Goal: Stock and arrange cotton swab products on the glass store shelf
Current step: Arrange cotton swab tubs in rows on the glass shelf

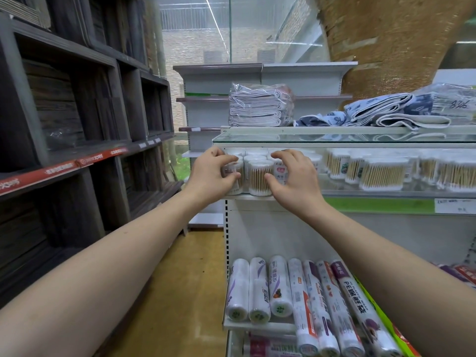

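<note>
A roll of cling film [360,307] on the low shelf reads "PE保鲜袋" and "PE PLASTIC WRAP". The bagged cloth bundle [445,104] up top carries handwritten "836". Other labels are too blurred.

1. Both bare arms reach to the left end of the glass shelf [334,145].
2. The left hand [209,176] curls around the outermost swab tub [235,176].
3. The right hand [296,179] arches over a labelled tub [280,173], fingers spread.
4. A middle tub [260,180] stands between the hands.
5. More swab packs [381,176] sit further right.
6. Plastic wrap rolls [280,287] lie on the shelf below.
</note>
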### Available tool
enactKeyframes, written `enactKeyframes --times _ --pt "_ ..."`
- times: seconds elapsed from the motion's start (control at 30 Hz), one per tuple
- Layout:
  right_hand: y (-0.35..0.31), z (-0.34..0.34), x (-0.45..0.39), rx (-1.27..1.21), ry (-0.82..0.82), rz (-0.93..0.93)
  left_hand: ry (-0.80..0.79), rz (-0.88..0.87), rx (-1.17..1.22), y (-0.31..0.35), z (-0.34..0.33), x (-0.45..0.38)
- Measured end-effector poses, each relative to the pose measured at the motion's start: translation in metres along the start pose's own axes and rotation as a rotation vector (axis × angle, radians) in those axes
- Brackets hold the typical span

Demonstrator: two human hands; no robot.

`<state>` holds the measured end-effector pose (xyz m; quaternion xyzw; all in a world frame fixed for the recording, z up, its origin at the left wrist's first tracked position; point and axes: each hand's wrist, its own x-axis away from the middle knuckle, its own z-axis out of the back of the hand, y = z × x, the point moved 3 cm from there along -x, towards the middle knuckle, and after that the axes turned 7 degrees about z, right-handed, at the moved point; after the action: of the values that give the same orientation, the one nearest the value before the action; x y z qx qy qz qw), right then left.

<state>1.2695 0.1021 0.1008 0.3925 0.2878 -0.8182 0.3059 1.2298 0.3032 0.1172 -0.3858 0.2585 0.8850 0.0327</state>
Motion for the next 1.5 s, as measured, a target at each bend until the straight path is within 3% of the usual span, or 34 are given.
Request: enactKeyframes --times 0.5,0.87,1.07,1.5 --pt "-0.002 -0.001 -0.008 -0.152 -0.105 -0.027 0.098 -0.072 0.008 -0.008 -0.01 0.005" --pt "0.004 -0.003 -0.013 -0.079 -0.122 0.006 0.147 -0.101 0.06 -0.013 -0.011 0.011" --pt "0.005 -0.004 -0.017 -0.038 -0.126 0.021 0.033 -0.065 0.058 -0.015 -0.01 0.014" --pt "-0.002 -0.003 -0.016 -0.027 -0.107 0.047 0.066 -0.06 0.059 -0.012 -0.007 0.015"
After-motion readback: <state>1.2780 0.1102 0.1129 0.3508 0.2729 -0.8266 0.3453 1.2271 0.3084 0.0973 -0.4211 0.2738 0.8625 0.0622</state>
